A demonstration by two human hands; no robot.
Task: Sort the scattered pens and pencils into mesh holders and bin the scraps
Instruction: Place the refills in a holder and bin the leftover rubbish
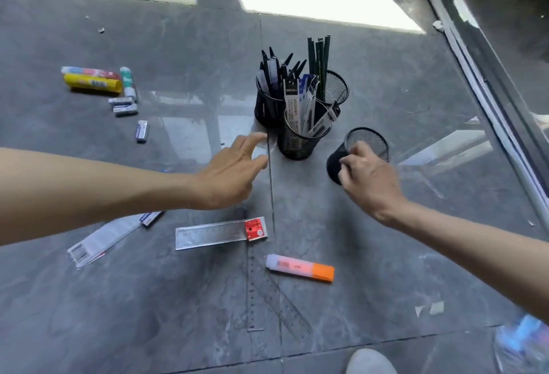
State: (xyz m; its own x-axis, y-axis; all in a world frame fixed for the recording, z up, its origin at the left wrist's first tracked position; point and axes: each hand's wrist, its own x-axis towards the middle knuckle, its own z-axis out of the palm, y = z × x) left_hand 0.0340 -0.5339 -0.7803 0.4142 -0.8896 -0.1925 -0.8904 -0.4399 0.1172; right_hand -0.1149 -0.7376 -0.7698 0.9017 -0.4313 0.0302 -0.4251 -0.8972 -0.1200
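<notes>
Three black mesh holders stand together on the grey floor: one with pens (267, 106), one with dark green pencils (334, 87), and a front one stuffed with refill packets (300, 139). My right hand (367, 173) grips a fourth, empty mesh holder (367, 143), which is tilted toward me. My left hand (234, 170) hovers with fingers stretched out, just left of the front holder, holding nothing. An orange highlighter (300, 267) lies on the floor below the hands.
A steel ruler in its sleeve (219, 232), a clear set square (271, 296) and a packet (101, 240) lie near me. Glue sticks (93, 80) and erasers (142, 131) lie at the left. Paper scraps (430, 309) sit at the right. A shoe tip (371, 361) shows at the bottom.
</notes>
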